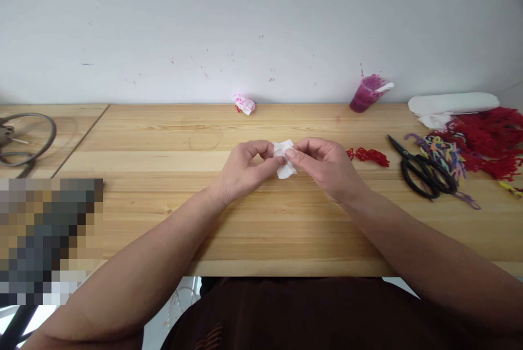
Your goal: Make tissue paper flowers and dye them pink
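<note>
A small white piece of tissue (285,170) is pinched between my two hands above the middle of the wooden table. My left hand (249,167) grips its left side with thumb and fingertips. On the other side, my right hand (324,165) presses its thumb onto the tissue, fingers curled behind. Whether anything lies inside the tissue is hidden. Just right of my right hand rests a bundle of red yarn (370,156). Black-handled scissors (423,170) lie farther right, their blades pointing away to the upper left.
Against the wall stand a tilted plastic cup (365,95) of purple liquid and a pink-stained tissue wad (244,104). Multicoloured yarn (443,154), a red yarn heap (490,137) and a white roll (453,103) occupy the right. A grey cable (51,127) curls at far left.
</note>
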`<state>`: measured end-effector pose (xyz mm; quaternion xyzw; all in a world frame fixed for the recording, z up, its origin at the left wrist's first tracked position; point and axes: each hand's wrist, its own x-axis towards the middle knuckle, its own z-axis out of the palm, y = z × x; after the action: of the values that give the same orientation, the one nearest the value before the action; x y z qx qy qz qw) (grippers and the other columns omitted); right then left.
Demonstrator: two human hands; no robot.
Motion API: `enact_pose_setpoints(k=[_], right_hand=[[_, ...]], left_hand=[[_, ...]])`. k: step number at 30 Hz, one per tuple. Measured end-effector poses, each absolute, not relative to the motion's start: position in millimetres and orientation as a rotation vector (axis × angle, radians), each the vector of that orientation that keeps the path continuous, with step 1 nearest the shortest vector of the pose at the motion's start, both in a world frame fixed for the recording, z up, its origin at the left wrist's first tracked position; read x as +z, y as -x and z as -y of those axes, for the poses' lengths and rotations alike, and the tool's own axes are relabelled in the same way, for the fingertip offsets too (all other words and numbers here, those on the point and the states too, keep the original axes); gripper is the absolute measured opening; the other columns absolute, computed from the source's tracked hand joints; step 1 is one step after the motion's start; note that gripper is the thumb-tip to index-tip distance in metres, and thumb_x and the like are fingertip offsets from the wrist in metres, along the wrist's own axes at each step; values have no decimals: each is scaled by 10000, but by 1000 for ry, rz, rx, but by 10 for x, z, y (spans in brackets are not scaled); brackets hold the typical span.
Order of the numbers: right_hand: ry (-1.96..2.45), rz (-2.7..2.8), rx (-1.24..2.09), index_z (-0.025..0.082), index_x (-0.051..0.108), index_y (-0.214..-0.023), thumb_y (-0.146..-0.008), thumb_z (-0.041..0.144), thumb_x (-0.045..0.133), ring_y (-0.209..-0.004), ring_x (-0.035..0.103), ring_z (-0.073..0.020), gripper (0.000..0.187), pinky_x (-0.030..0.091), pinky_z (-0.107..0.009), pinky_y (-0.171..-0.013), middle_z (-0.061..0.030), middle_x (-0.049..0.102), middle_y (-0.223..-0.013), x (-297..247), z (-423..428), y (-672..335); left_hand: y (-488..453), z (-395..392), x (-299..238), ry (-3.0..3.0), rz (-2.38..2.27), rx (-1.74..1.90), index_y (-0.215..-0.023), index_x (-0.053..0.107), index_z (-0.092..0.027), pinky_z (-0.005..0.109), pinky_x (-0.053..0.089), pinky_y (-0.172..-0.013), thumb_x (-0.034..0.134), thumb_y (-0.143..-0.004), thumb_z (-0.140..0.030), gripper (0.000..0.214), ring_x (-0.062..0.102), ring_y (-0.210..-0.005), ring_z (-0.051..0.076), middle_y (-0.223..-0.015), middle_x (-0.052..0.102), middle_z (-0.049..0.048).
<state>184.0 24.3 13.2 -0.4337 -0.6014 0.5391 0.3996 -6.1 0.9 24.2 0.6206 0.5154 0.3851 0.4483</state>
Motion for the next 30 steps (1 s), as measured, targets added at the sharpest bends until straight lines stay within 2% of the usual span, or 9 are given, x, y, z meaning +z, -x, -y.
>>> enact_pose_setpoints(k=[4,11,16,23,30], right_hand=[[1122,1543,1362,219,742,-788,-839,423,785,-700,607,-158,214,468,-317,-675,-14,736,-781,146,-236,-1840],[1140,1540,1380,227,754,-802,-859,455,766,-710,604,-161,235,475,-317,-693,-12,727,-784,119,-240,-1852],[1151,1566,1346,224,748,-781,-848,448,780,-720,609,-167,236,479,-325,-704,-20,732,-788,109,-245,-1851],[1131,1567,1374,223,752,-798,-856,420,754,-774,645,-188,206,509,-341,-759,-31,747,-827,133,-251,-1850],[1196,1579,1342,218,739,-782,-827,382,767,-731,621,-178,172,483,-333,-697,-26,730,-788,143,-231,-1846]], left_hand=[[71,-12,230,-1451,-1240,945,-750,638,-182,300,440,-704,680,-845,-386,229,571,-725,163,-745,659,8],[50,-11,270,-1571,-1295,974,-704,645,-177,305,463,-729,697,-839,-412,276,603,-759,175,-758,698,26],[46,-12,264,-1559,-1309,992,-689,645,-179,296,460,-713,698,-804,-325,194,594,-754,169,-734,685,15],[64,-12,234,-1424,-1262,966,-731,647,-187,304,473,-686,701,-797,-323,160,615,-739,174,-762,704,18],[66,-19,224,-1363,-1219,966,-742,643,-190,305,472,-667,716,-789,-318,155,617,-717,171,-754,703,18]])
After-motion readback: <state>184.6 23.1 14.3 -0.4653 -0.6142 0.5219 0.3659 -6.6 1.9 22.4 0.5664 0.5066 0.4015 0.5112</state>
